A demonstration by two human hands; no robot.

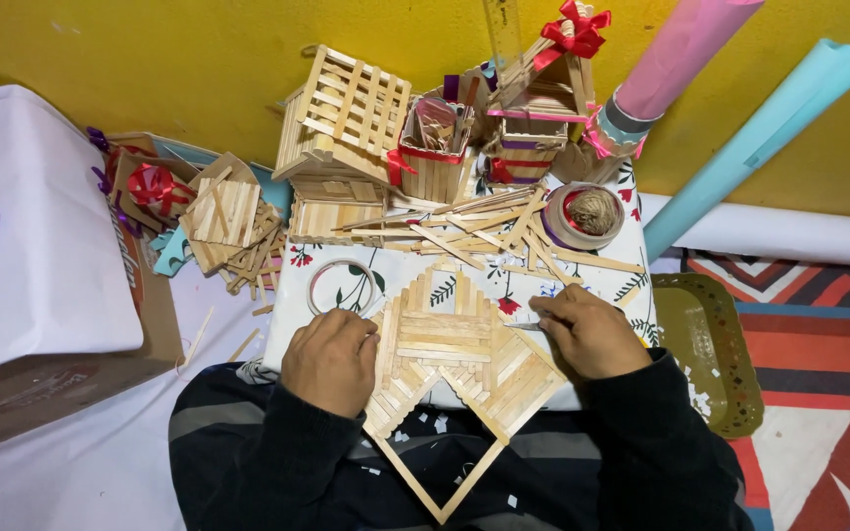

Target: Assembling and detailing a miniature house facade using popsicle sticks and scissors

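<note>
On floral cloth, pale diamond-shaped stick panel (450, 339); left hand (330, 359) pressing it, grip curled; right hand (590, 331) pinching small blade (526, 325)

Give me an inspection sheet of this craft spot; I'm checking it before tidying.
Surface: small table under a floral cloth.
Job's things: flat stick panel under both hands; thin metal tool.
Clutter: loose sticks, tape ring, twine spool, stick houses.
Hands: left hand presses the panel; right hand holds the tool.
Cables: nothing seen.
Surroundings: yellow wall, paper rolls, cardboard box.
</note>
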